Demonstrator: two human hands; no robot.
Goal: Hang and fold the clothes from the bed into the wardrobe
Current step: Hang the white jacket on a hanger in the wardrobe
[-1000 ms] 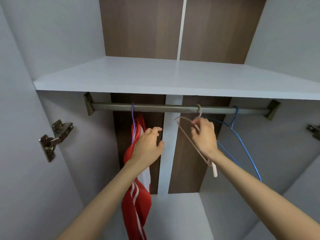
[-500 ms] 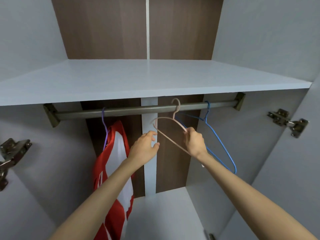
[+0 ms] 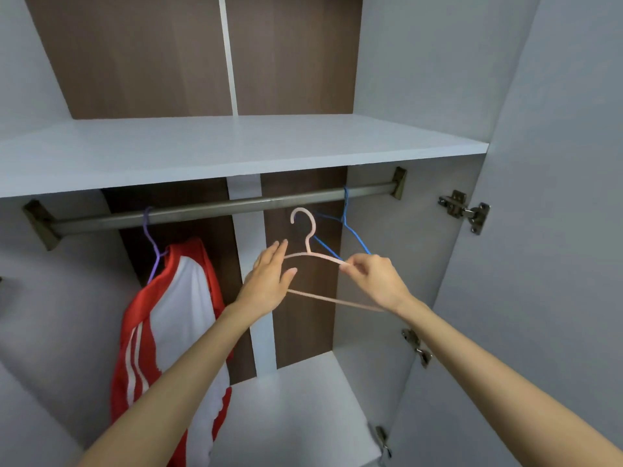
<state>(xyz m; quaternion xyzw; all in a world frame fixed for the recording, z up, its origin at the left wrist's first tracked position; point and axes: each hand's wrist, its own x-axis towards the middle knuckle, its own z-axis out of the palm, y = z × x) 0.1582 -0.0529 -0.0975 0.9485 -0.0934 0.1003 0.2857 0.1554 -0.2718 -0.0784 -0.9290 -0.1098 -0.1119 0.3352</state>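
A pale pink hanger (image 3: 307, 242) is off the wardrobe rail (image 3: 209, 210), its hook free just below it. My right hand (image 3: 377, 281) pinches the hanger's right shoulder. My left hand (image 3: 271, 284) is at the hanger's left end, fingers straight; its touch on the wire is hidden. A red and white jersey (image 3: 175, 318) hangs on a purple hanger (image 3: 151, 244) at the left of the rail. An empty blue hanger (image 3: 350, 230) hangs at the right.
A white shelf (image 3: 236, 146) sits just above the rail. The open wardrobe door (image 3: 556, 230) with metal hinges (image 3: 465, 210) stands at the right. A lower white shelf (image 3: 296, 409) lies below the hands.
The pink hanger has come off the rail and turned level in front of me. My left hand has moved to its left end. The view has shifted right.
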